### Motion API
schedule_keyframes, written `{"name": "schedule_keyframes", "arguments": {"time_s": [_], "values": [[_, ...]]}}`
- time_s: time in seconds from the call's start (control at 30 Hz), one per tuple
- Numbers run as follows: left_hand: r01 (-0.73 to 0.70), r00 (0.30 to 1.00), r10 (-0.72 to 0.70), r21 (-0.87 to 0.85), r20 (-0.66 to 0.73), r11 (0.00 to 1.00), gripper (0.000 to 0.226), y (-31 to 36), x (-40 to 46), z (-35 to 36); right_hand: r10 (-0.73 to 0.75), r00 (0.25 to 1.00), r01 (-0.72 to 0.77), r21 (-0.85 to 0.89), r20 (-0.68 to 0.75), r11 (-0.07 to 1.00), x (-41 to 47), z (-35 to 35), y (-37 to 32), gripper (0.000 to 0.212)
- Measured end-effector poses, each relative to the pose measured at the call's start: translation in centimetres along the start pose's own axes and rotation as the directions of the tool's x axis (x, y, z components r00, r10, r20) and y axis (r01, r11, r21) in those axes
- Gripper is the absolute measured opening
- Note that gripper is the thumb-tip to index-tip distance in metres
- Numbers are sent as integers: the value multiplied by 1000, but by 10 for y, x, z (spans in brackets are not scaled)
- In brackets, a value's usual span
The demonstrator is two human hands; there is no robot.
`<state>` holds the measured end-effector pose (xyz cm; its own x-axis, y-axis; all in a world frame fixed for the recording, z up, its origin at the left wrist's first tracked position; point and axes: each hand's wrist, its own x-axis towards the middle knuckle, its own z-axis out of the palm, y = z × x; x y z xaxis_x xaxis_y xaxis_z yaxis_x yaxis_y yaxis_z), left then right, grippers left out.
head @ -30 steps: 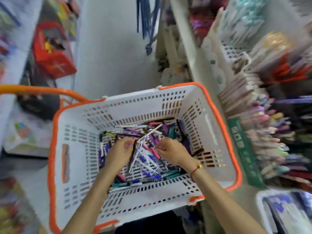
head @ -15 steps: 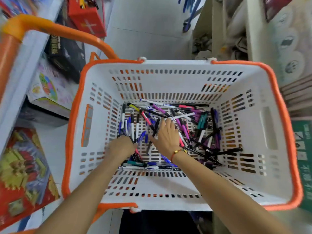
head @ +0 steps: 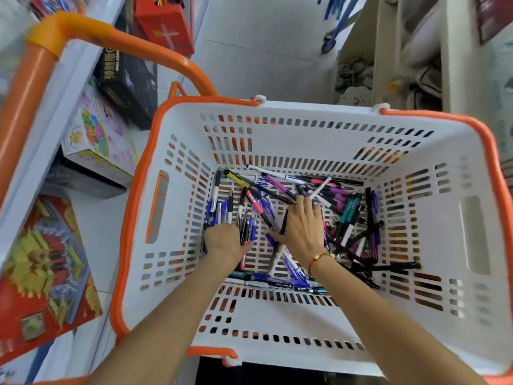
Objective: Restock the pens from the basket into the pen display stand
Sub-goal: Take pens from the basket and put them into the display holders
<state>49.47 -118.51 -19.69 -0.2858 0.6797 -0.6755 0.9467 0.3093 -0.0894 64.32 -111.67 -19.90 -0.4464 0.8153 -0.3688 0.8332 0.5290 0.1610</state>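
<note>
Two bare forearms reach down into a white basket point(head: 311, 140) with an orange rim, where a person sorts loose stock for a shop's pen display stand, which is out of view. Nearest the camera, a few pens lie along the basket's near wall. Just beyond, the left hand point(head: 223, 240) sits knuckles-up at the near end of a cluster of blue pens point(head: 222, 209); its fingers are curled under and hidden, so whether it has a grasp on any of them cannot be told. The right hand point(head: 304, 227), a red cord bracelet point(head: 319, 258) at its wrist, lies palm-down with fingers straight and spread across the heap of pens point(head: 347, 218), pressing on them and gripping none. Farther on, purple, pink, teal and black pens lie criss-crossed toward the far wall. The step in hand appears to be gathering a bundle; it would go best by raking like-coloured pens parallel before closing the fingers round them, tips all one way, so the handful lifts free without snagging the floor slots. Behind the basket, boxed toys point(head: 100, 134) sit on shelving at left.
</note>
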Motion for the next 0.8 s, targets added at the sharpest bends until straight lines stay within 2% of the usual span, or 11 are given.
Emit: {"name": "schedule_keyframes", "arguments": {"time_s": [0.1, 0.2, 0.27, 0.33, 0.4, 0.43, 0.5, 0.6, 0.7, 0.8], "values": [[-52, 995, 48, -40, -93, 998, 63, 4, 2, 1, -89, 991, 97, -74, 103, 993, -3, 3, 8, 90], [-39, 996, 22, -195, -86, 980, 61, 7, 5, 1, -114, 981, 104, 75, 158, 992, -8, 6, 12, 85], [2, 997, -24, -302, -70, 953, 53, 8, 5, 2, -57, 988, 15, 278, 142, 960, -11, 5, 13, 86], [45, 997, -69, -408, -45, 912, 55, 9, 4, 3, 37, 987, -103, 435, 158, 894, -15, 3, 12, 100], [90, 995, -98, -474, 8, 876, 62, 12, 2, 4, 111, 980, -176, 456, 166, 872, -18, 3, 12, 110], [92, 996, -90, -474, 25, 876, 55, 12, 1, 6, 154, 972, -220, 471, 175, 854, -19, 3, 11, 111], [72, 997, -52, -424, 58, 903, 32, 15, -2, 11, 237, 949, -312, 497, 210, 810, -20, 2, 11, 102], [39, 994, 2, -370, 109, 928, 42, 16, -4, 15, 271, 914, -388, 464, 301, 796, -20, -1, 11, 80], [-2, 980, 70, -349, 184, 937, 48, 14, -1, 5, 217, 902, -369, 405, 374, 836, -23, 0, 10, 69], [1, 937, 179, -513, 300, 858, 47, 5, 4, -6, 132, 914, -285, 377, 383, 881, -24, 1, 9, 56]]}}
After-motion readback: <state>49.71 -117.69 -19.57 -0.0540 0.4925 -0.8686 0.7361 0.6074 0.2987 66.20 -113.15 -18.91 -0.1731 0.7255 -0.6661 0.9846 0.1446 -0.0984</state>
